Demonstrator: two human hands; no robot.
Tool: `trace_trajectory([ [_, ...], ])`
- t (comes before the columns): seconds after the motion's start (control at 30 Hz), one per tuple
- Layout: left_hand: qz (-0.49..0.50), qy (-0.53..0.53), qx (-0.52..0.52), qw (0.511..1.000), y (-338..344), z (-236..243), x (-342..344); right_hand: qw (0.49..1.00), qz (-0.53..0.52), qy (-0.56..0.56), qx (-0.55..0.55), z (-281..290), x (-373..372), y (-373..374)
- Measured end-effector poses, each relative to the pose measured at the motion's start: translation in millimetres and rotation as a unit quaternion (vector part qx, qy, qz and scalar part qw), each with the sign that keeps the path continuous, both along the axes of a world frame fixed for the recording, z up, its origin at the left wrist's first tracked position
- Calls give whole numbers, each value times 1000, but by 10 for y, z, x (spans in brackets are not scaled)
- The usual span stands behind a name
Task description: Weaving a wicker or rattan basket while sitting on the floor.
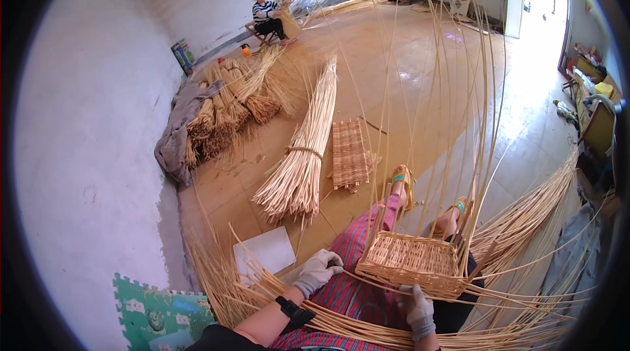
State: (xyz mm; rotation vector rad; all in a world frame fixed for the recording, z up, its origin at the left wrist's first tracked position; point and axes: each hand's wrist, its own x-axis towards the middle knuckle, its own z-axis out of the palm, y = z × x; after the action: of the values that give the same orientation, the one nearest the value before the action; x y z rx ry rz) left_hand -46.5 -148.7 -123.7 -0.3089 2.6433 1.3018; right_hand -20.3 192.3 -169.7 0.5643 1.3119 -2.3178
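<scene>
A rectangular wicker basket [412, 254], partly woven, rests across my lap, with long upright rods rising from it. My left hand [319, 271], in a pale work glove, is closed on a wicker rod to the left of the basket. That rod runs right to the basket's near side. There my right hand [419, 311], gloved too, has its thumb up against the woven edge and its fingers curled at the rods; part of its grip is hidden. Loose rods [328, 315] lie across my lap under both forearms.
A tied bundle of rods [303, 161] and flat woven panels [349, 154] lie ahead on the floor. More bundles [230, 98] are heaped by the left wall. A white board [266, 252] is near my left hand. Another person [266, 13] sits far back.
</scene>
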Motion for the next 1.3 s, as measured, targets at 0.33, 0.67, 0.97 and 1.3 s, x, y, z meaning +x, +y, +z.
trace_trajectory([
  [0.33, -8, 25, -23, 999, -9, 50, 3, 1000, -5, 9, -2, 98, -32, -79],
  [0.67, 5, 106, -45, 993, 39, -45, 20, 999, 43, -10, -24, 37, -12, -33],
  [0.97, 17, 233, -39, 972, -22, -7, 114, 995, 57, 73, -21, 490, 100, -92],
  [1.3, 324, 354, 443, 757, 85, 95, -113, 919, 236, 312, 44, 1468, 210, -1003],
])
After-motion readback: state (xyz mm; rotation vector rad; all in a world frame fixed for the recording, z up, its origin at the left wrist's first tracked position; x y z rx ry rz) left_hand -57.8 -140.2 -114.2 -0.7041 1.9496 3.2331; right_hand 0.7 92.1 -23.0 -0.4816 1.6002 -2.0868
